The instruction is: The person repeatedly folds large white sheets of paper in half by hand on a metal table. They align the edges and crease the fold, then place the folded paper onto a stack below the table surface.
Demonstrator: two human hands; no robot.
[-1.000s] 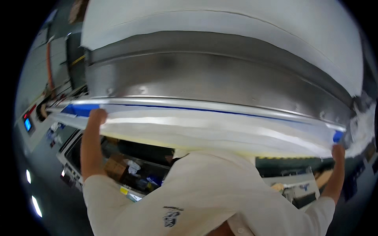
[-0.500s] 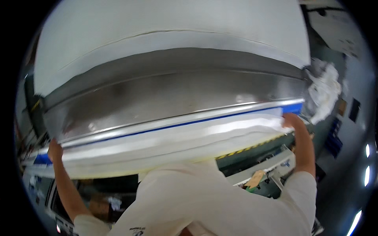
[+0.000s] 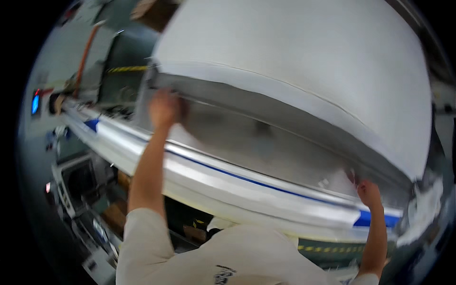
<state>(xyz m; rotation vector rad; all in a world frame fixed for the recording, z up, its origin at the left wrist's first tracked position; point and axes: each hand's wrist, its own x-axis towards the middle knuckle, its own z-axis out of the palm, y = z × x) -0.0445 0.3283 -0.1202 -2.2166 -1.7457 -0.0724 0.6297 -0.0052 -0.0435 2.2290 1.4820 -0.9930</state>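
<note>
Over the left end of the shiny metal plate (image 3: pixel 228 130) is my left hand (image 3: pixel 164 108), smeared by motion so its fingers do not read clearly. Near the plate's right end, my right hand (image 3: pixel 368 193) has its fingers curled together; whatever is in them, if anything, is too small to make out. A strip of white fabric (image 3: pixel 228 192) lies along the front bar, below a thin blue line. Beyond the plate, a wide white sheet of fabric (image 3: pixel 304 52) slopes away, its near edge hanging over a grey band.
Crumpled white material (image 3: pixel 425 209) hangs at the plate's right end. Blue end pieces (image 3: pixel 375 219) show on the front bar. Yellow-black striped tape (image 3: pixel 332 249) runs below it. At left are a small lit screen (image 3: pixel 35 102), an orange pole (image 3: pixel 86 59) and a cardboard box (image 3: pixel 153 13).
Both hands have left the ends of the white fabric strip and moved up over the metal plate. My view has turned and shifted left, bringing the screen and pole into sight.
</note>
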